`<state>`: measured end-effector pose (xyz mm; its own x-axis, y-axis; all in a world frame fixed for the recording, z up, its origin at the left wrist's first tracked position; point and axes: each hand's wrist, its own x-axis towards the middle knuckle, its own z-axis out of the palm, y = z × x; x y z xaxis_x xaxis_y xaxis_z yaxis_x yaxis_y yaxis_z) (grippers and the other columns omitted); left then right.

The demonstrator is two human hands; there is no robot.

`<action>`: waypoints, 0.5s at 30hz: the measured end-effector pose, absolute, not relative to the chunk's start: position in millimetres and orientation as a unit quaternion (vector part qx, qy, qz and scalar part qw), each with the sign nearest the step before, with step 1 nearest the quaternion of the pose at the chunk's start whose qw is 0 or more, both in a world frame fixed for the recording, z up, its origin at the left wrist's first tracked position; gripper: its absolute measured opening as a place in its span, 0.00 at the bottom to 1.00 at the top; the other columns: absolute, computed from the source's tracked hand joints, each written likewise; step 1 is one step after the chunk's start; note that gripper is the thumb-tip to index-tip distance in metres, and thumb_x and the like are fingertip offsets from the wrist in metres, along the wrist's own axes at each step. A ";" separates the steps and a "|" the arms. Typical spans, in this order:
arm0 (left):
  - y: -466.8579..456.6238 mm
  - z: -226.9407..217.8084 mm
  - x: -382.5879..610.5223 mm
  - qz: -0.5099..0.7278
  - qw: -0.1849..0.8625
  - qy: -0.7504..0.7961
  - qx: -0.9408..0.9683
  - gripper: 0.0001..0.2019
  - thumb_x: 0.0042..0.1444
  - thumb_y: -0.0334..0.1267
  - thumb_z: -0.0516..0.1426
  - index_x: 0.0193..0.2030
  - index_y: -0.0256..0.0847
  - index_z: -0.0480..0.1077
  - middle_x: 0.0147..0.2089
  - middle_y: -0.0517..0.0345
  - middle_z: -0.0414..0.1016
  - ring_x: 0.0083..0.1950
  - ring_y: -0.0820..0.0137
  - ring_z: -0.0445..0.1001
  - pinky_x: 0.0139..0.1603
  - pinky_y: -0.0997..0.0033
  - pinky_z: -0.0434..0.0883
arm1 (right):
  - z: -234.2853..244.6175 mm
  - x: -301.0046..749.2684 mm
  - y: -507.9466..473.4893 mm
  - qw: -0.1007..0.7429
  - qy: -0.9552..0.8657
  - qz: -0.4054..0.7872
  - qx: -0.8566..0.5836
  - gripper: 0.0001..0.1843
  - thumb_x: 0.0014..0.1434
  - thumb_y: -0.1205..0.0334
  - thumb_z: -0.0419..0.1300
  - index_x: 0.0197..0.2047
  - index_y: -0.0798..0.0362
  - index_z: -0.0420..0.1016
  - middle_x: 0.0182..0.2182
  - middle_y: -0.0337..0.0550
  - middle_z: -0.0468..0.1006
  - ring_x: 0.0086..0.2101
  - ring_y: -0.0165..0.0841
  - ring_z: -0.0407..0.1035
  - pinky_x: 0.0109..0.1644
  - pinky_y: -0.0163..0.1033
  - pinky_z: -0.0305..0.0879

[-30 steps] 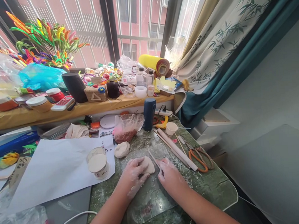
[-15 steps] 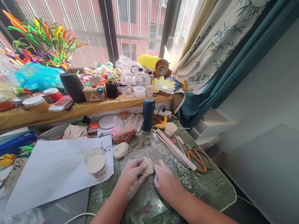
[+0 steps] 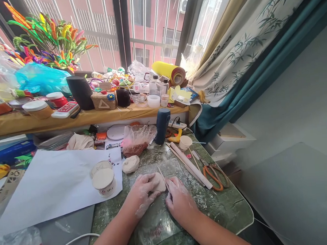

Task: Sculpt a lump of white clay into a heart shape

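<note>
A flattened round piece of white clay or dough (image 3: pixel 160 182) lies on a clear plastic sheet (image 3: pixel 155 229). My left hand (image 3: pixel 143 193), dusted with white powder, holds the disc from its left, thumb at the near edge and fingers curved over it. My right hand (image 3: pixel 180 198) is closed around a thin pale tool (image 3: pixel 161 173), whose narrow tip points away from me along the disc's right edge. The fingers cover the rest of the tool, so its kind is unclear. A bigger lump of the same white material (image 3: pixel 131 164) sits beyond my left hand.
Scissors (image 3: pixel 216 176), a pale rod (image 3: pixel 191 165) and thin sticks lie to the right. A paper cup (image 3: pixel 185 142) stands behind them, near a blue bottle (image 3: pixel 162 126). Lidded tubs (image 3: pixel 104 181) rest on white paper (image 3: pixel 54 183) at left. A crowded sill (image 3: pixel 141 112) runs along the back.
The view has shifted slightly, so most things sit a little further left. Both hands keep nearly the same place on the disc and the tool.
</note>
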<state>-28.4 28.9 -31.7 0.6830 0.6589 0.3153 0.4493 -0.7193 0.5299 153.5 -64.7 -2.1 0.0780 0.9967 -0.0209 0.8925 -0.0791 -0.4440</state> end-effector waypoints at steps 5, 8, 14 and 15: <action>27.1 -28.1 -28.2 0.241 0.211 0.316 0.893 0.14 0.60 0.41 0.65 0.53 0.50 0.80 0.58 0.49 0.78 0.55 0.53 0.77 0.56 0.49 0.76 | -9.3 153.3 -66.5 0.163 -0.667 0.150 -0.712 0.28 0.59 0.75 0.54 0.61 0.52 0.73 0.51 0.48 0.76 0.54 0.43 0.69 0.61 0.43 0.63; 26.8 -30.9 -28.8 0.246 0.207 0.314 0.893 0.14 0.61 0.42 0.65 0.54 0.50 0.80 0.58 0.48 0.78 0.55 0.53 0.77 0.56 0.49 0.76 | -14.8 153.6 -65.6 0.168 -0.667 0.137 -0.713 0.30 0.57 0.77 0.54 0.62 0.53 0.72 0.51 0.50 0.76 0.54 0.43 0.69 0.61 0.45 0.64; 27.0 -34.3 -29.4 0.256 0.212 0.311 0.891 0.14 0.60 0.40 0.66 0.53 0.49 0.80 0.59 0.48 0.77 0.56 0.53 0.76 0.56 0.49 0.76 | -30.6 160.2 -66.7 0.224 -0.688 0.127 -0.679 0.32 0.56 0.77 0.53 0.64 0.53 0.71 0.50 0.50 0.76 0.53 0.43 0.70 0.60 0.47 0.68; 27.0 -33.8 -29.2 0.255 0.212 0.311 0.891 0.13 0.60 0.39 0.66 0.52 0.49 0.80 0.59 0.48 0.77 0.55 0.53 0.77 0.56 0.49 0.76 | -33.0 161.2 -67.3 0.234 -0.690 0.122 -0.674 0.33 0.56 0.77 0.53 0.64 0.53 0.70 0.51 0.50 0.76 0.53 0.43 0.70 0.60 0.47 0.68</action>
